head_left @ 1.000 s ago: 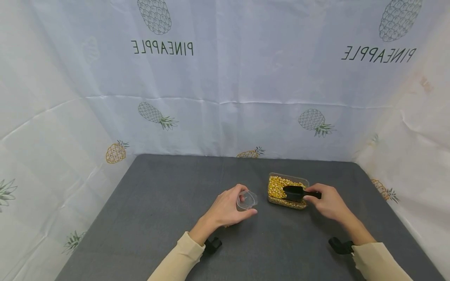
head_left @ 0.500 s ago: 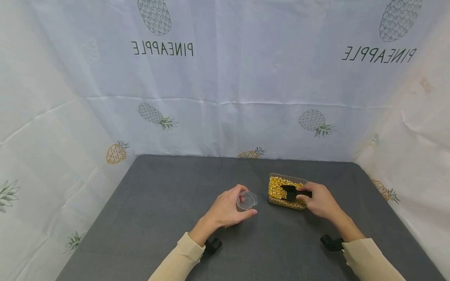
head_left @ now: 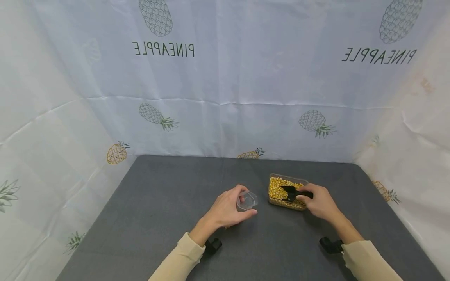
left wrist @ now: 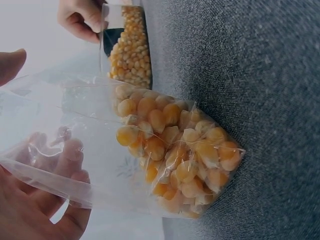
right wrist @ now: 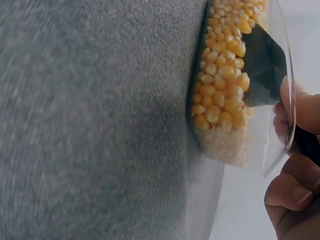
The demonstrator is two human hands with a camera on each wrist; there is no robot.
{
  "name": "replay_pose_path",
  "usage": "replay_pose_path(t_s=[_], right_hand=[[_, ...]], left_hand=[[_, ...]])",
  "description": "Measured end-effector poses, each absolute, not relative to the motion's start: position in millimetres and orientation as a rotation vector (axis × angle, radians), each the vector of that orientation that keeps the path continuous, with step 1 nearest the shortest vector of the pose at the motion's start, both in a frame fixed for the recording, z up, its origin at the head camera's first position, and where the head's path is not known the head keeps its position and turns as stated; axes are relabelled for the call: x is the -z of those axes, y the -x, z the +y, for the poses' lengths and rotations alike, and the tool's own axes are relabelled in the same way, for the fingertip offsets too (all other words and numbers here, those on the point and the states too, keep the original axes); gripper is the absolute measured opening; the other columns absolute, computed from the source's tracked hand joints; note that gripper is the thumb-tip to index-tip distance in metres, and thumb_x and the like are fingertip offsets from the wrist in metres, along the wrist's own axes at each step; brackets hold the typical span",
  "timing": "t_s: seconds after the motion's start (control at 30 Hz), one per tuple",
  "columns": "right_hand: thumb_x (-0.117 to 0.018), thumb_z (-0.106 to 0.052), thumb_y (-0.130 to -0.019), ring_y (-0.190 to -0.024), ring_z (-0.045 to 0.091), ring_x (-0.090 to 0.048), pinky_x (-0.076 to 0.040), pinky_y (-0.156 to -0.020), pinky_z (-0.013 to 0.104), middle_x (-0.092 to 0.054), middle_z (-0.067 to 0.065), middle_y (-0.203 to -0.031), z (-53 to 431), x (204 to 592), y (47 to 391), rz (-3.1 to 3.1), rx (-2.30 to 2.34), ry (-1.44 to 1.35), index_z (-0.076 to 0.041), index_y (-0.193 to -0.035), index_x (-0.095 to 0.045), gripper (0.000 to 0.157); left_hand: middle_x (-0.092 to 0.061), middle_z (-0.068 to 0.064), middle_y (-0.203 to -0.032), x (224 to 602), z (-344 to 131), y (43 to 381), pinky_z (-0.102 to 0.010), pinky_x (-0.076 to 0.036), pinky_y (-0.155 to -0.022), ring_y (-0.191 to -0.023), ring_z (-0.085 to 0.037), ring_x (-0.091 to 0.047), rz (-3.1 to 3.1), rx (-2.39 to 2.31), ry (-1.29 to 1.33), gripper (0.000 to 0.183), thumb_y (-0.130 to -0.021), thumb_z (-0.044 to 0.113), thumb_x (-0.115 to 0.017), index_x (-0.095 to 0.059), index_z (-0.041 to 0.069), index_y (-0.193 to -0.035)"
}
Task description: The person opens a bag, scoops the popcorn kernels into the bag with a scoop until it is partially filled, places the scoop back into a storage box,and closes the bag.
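Pineapple-print cloth (head_left: 225, 78) hangs beyond the grey table's (head_left: 175, 203) 12 o'clock edge. Stage, my reading: scooping work partway along, neither fresh nor finished.

Clear tub (head_left: 291, 178): on the tabletop, between 2 and 3 o'clock from the bag's mouth. Plenty of corn left in it, a bare band of wall above.

Clear bag (left wrist: 95, 110): some filling done, corn packed in the bottom; upper part clear, so room remains. Whether its base touches the table, cannot tell.

Left arm in from 7 o'clock. Left hand (head_left: 228, 208) at the bag's 8 o'clock side, fingers reaching toward 1 o'clock, thumb toward 3, the bag's mouth held open between. Fingers curled at the film; whether inside or outside it, cannot tell.

Right arm in from 5 o'clock. Right hand (head_left: 321, 201) at the tub's 3 o'clock end, thumb and fingers pinching the scoop's handle.

Black scoop (head_left: 290, 190): blade down among the corn, tip toward 9 o'clock. Load on it not readable; judged not yet delivered to the bag.

Kernels, smallest: yellow to pale in the tub (head_left: 277, 187), same look in the bag (left wrist: 175, 155).
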State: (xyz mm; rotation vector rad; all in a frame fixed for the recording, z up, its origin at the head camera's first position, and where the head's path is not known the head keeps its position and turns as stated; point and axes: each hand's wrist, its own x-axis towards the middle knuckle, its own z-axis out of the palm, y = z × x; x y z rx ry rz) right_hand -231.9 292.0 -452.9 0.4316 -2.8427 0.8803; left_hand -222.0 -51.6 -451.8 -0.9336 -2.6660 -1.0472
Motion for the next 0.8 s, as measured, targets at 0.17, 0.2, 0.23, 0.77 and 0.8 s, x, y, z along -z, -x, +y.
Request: replay_pose_path(t_s=[0.17,0.2,0.23,0.77,0.8], right_hand=[[-0.068,-0.010,-0.097,-0.116,0.051,-0.057,-0.046,-0.091,0.065,-0.066,0.024,-0.119,298.9,451.2,226.4,-2.823,-0.905,-0.383,0.002,-0.121,-0.070,0.027],[-0.068,-0.010,-0.097,-0.115,0.051,-0.058,-0.046,-0.090,0.065,-0.066,0.024,-0.119,300.2,450.3,225.2,-2.820,-0.906,-0.381,0.002,-0.121,-0.070,0.027],[-0.068,-0.010,-0.097,-0.115,0.051,-0.058,-0.046,-0.090,0.065,-0.066,0.024,-0.119,301.6,449.6,224.3,-2.817,-0.905,-0.379,0.002,-0.121,-0.070,0.027],[-0.071,-0.016,-0.097,-0.108,0.047,-0.061,-0.047,-0.085,0.063,-0.068,0.020,-0.114,318.1,442.1,210.8,-2.780,-0.879,-0.353,-0.001,-0.119,-0.071,0.026],[-0.070,-0.016,-0.097,-0.108,0.047,-0.061,-0.047,-0.084,0.063,-0.068,0.020,-0.113,318.9,442.2,210.2,-2.776,-0.878,-0.351,-0.001,-0.118,-0.071,0.026]], left_hand=[[-0.059,0.008,-0.095,451.8,-51.8,221.9,-0.025,-0.045,-0.066,-0.072,-0.003,-0.052,-2.678,1.059,0.935,0.061,-0.089,0.052,-0.074,-0.056,0.014,-0.133],[-0.059,0.008,-0.095,451.9,-51.8,222.1,-0.024,-0.045,-0.065,-0.071,-0.003,-0.051,-2.680,1.060,0.935,0.061,-0.089,0.052,-0.074,-0.056,0.014,-0.133],[-0.059,0.008,-0.094,451.9,-51.9,222.3,-0.024,-0.045,-0.065,-0.071,-0.003,-0.051,-2.678,1.061,0.935,0.061,-0.089,0.052,-0.074,-0.056,0.014,-0.132],[-0.059,0.007,-0.095,451.1,-52.3,223.4,-0.024,-0.045,-0.065,-0.072,-0.003,-0.052,-2.676,1.067,0.939,0.060,-0.089,0.050,-0.075,-0.057,0.012,-0.132],[-0.059,0.007,-0.095,451.2,-52.3,223.5,-0.024,-0.045,-0.065,-0.072,-0.003,-0.052,-2.674,1.067,0.939,0.060,-0.089,0.050,-0.075,-0.057,0.012,-0.132]])
